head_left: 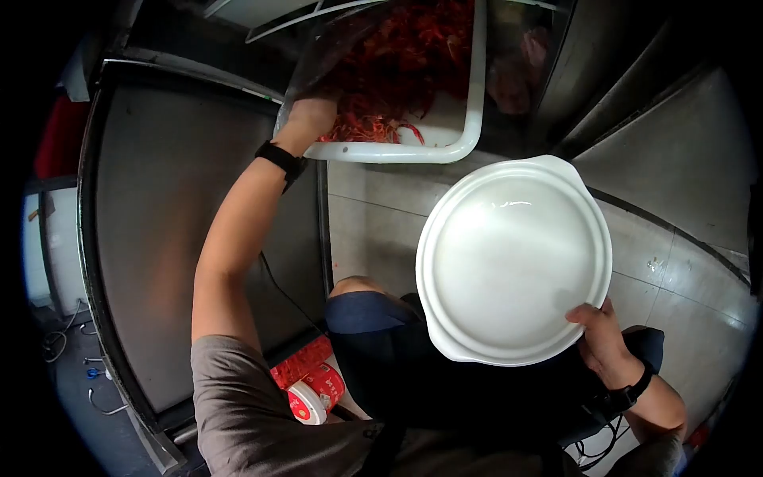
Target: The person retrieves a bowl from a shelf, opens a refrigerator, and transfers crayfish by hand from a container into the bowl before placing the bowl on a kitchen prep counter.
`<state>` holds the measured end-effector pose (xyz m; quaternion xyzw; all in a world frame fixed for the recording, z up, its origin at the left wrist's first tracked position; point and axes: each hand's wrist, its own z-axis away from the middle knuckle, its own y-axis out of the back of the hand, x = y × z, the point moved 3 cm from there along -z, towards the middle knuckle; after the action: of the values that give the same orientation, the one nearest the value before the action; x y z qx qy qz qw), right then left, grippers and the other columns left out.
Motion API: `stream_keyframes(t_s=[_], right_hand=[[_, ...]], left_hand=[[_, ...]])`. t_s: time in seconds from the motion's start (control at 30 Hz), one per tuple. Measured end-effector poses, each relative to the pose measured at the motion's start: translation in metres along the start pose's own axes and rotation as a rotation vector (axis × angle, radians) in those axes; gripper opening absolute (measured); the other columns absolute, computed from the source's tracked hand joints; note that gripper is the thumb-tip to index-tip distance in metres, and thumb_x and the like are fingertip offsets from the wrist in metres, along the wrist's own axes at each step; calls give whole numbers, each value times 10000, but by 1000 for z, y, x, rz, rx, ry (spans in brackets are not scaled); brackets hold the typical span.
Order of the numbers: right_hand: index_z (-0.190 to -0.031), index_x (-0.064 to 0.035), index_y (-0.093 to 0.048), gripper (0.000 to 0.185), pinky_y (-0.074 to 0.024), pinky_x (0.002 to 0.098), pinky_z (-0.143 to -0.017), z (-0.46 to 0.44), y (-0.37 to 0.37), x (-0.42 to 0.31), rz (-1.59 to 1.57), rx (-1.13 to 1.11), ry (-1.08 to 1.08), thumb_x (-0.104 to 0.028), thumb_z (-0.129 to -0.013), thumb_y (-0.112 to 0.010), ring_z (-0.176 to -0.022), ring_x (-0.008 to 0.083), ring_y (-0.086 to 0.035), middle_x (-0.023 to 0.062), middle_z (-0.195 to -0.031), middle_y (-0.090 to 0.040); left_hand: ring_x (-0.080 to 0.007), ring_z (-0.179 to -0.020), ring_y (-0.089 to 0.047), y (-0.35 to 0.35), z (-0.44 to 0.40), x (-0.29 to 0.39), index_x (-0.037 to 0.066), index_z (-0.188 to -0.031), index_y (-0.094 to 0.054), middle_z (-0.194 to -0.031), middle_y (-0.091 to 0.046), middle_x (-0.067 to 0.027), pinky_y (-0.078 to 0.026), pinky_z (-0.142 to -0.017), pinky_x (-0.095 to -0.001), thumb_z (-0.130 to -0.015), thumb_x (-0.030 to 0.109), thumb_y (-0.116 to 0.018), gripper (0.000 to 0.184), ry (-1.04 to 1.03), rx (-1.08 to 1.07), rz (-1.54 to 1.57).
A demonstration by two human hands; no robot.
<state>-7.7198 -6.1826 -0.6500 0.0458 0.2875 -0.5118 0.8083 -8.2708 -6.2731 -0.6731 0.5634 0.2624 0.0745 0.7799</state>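
My right hand grips the lower right rim of a round white dish with two lug handles. The thumb lies over the rim, and the dish's inside faces me with nothing in it. At the top, my left hand reaches over the near left corner of a white tub. Its fingers are hidden behind clear plastic film and the tub's contents. The tub holds a dark red heap of what look like crayfish, with a few small pieces loose near the front wall.
A dark, metal-framed panel stands to my left, close to my arm. Red-and-white packages lie low beside my leg. Pale tiles cover the floor, and a grey metal surface slopes at the right. Cables hang at the lower right.
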Motion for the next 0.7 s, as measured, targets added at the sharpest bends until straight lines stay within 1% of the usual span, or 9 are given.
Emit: stream_keyframes(t_s=[0.13, 0.23, 0.3, 0.4, 0.43, 0.47, 0.53, 0.57, 0.7], right_hand=[[-1286, 63, -408, 572, -445, 370, -945, -2, 4, 1, 48, 3, -32, -1, -733, -544, -1046, 285, -567, 192, -1135, -576], [-1297, 62, -401, 583, -440, 370, -952, -1, 4, 1, 18, -2, -13, 12, -732, -538, -1049, 291, -566, 195, -1142, -574], [-1303, 59, -398, 590, -436, 371, -957, -1, 4, 2, 12, -4, 0, 18, -730, -535, -1053, 291, -563, 193, -1142, -574], [-1308, 53, -397, 598, -432, 370, -958, -1, 4, 2, 0, -17, 13, 23, -727, -535, -1055, 287, -559, 188, -1140, -573], [-1308, 50, -398, 599, -431, 369, -955, 0, 2, -1, 2, -34, 11, 23, -726, -536, -1054, 283, -557, 186, -1139, -573], [-1308, 50, -398, 599, -431, 369, -955, 2, -1, -5, 2, -36, 9, 23, -726, -536, -1054, 283, -557, 186, -1139, -573], [-1295, 54, -408, 583, -437, 366, -942, 4, -2, -9, 78, 13, -51, 21, -727, -534, -1039, 278, -561, 184, -1134, -575], [-1291, 56, -411, 578, -438, 365, -937, 3, -1, -8, 104, 29, -69, 21, -728, -533, -1034, 277, -562, 184, -1132, -576], [-1299, 41, -395, 608, -458, 370, -925, -7, 10, 6, 32, -12, 5, -7, -713, -552, -1040, 286, -562, 176, -1134, -570]], left_hand=[[-348, -1110, -570, 6, 11, 3, 150, -1277, -533, -1200, -593, -195, -485, -900, -425, -844, 106, -539, 435, -71, 26, 83], [-342, -1067, -591, -2, 4, -7, 163, -1278, -536, -1176, -605, -186, -498, -864, -434, -801, 101, -586, 483, -20, -111, -3], [-328, -977, -616, 0, 4, -20, 149, -1179, -602, -1087, -640, -171, -502, -812, -416, -763, 110, -628, 418, -96, -28, 227], [-323, -865, -619, 25, 9, -28, 118, -1035, -652, -965, -656, -164, -493, -747, -396, -740, 103, -637, 296, -101, -92, 382], [-252, -734, -615, 32, 14, -26, 81, -918, -644, -807, -643, -116, -484, -664, -355, -758, 83, -618, 162, -61, -30, 374], [-252, -734, -615, 40, 19, -25, 81, -918, -644, -807, -643, -116, -484, -664, -355, -758, 83, -618, 162, -60, -32, 373], [-173, -658, -577, 53, 26, -31, 69, -900, -627, -730, -601, -60, -473, -606, -324, -787, 85, -610, 115, 135, -66, 929], [-115, -610, -527, 58, 25, -36, 55, -884, -618, -672, -544, -20, -456, -562, -281, -823, 115, -605, 86, 45, -58, 1016], [-176, -712, -585, 65, 17, -34, 61, -919, -643, -784, -618, -76, -491, -657, -336, -820, 138, -618, 128, -6, -31, 891]])
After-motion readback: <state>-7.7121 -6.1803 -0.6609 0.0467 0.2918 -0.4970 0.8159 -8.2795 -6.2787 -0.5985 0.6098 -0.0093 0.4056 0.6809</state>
